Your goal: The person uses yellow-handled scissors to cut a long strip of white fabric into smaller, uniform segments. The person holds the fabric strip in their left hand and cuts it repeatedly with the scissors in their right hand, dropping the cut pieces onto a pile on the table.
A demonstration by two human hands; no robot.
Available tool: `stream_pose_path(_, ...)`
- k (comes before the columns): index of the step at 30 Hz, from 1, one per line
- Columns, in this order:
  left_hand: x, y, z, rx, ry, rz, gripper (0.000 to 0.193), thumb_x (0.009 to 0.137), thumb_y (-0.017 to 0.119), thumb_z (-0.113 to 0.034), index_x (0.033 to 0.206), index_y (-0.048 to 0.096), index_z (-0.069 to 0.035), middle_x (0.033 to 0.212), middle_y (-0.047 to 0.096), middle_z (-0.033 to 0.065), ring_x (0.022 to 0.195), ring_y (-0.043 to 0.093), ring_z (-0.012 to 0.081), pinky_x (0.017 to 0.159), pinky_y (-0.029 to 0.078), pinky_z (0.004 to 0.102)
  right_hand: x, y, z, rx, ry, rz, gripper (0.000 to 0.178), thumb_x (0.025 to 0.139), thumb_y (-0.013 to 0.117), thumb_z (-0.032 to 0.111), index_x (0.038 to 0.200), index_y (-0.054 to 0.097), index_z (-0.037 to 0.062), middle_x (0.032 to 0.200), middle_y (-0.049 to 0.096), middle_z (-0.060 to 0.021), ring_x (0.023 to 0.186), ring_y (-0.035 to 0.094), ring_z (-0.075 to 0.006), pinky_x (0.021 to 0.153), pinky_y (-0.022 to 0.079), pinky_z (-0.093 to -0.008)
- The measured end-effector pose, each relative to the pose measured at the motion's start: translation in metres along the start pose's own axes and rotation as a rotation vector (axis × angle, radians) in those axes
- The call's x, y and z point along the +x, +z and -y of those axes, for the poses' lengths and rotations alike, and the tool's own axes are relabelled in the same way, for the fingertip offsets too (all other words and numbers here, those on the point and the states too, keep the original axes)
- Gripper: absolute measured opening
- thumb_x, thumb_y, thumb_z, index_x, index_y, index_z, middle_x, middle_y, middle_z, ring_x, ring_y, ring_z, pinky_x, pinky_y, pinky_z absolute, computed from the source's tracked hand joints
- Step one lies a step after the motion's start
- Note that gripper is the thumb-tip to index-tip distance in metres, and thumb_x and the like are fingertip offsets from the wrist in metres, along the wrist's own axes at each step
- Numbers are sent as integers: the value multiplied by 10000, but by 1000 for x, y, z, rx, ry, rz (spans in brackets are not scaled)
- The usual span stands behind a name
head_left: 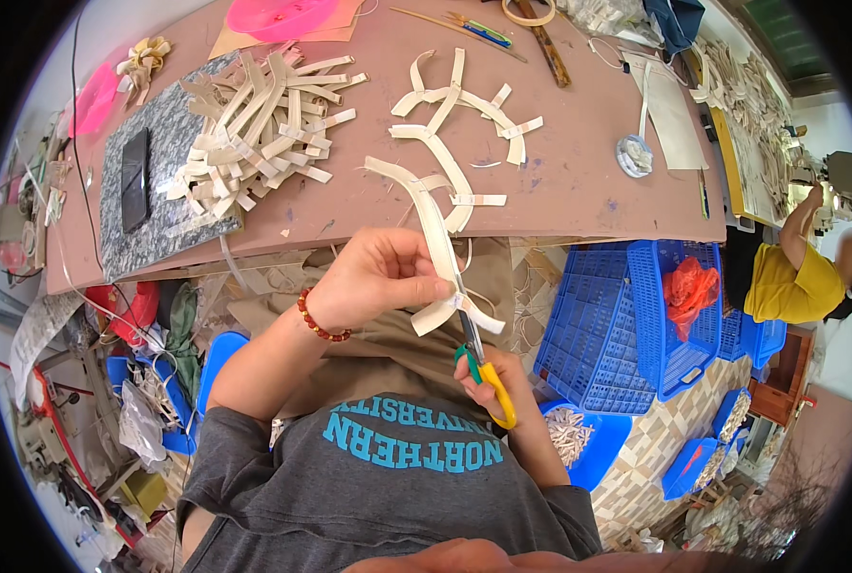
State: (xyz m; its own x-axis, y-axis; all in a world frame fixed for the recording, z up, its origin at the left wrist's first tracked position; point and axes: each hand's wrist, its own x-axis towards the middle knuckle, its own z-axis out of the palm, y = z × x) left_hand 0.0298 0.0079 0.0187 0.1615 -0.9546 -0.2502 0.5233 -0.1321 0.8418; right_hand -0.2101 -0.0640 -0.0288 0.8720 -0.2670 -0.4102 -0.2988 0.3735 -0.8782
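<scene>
My left hand [378, 277] pinches a cream fabric strip [432, 229] between thumb and fingers, just off the table's near edge. That strip joins a chain of linked strips [450, 167] running up the tabletop. My right hand [502, 382] holds scissors [497, 396] with one yellow and one green handle loop. Their blades point away from me and meet the strip's near end, beside my left fingertips. Whether the blades are parted is hard to make out. A pile of similar strips [263, 134] lies to the left of the chain.
The pile partly covers a speckled stone slab [163, 205], where a black phone [136, 180] lies. A pink tray [278, 17], thread snips [478, 29] and a tape roll [529, 10] are at the back. Blue crates [598, 329] stand right; a person in yellow [796, 272] works beyond.
</scene>
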Motion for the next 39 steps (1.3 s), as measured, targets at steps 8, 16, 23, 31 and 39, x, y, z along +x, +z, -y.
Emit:
stream_pose_path(8,0,-3,1,63,-31,23,238,778,659,0,1011,614,24,858,648,39,791,612,94,718,493,222,1,2,-2,-16,-25,12,417,794,644,438,793,546,33,689,494,18,635,452,-65,568,353,-209)
stream_pose_path(16,3,-1,3,-33,47,2,264,789,633,11,1050,592,25,893,640,50,810,602,97,743,488,230,1,0,-1,14,-67,13,466,788,645,476,758,547,22,705,492,13,630,443,-72,558,343,-219)
stream_pose_path(23,8,-10,5,-70,95,-64,282,795,608,19,1076,582,27,876,635,45,799,598,94,722,489,226,3,2,-3,0,-48,-7,493,774,647,506,785,548,23,692,479,24,628,430,-59,558,335,-211)
stream_pose_path(31,5,-6,4,-17,77,-23,289,770,645,13,1056,600,23,873,636,38,784,592,80,693,481,206,7,5,3,74,-53,34,557,747,633,573,844,539,32,700,473,38,649,426,-40,576,336,-195)
stream_pose_path(39,5,-9,2,-13,78,-3,293,767,651,19,1056,600,24,872,637,37,786,593,79,688,480,203,4,3,3,150,8,84,552,748,630,574,812,544,33,701,486,41,603,419,-31,533,331,-185)
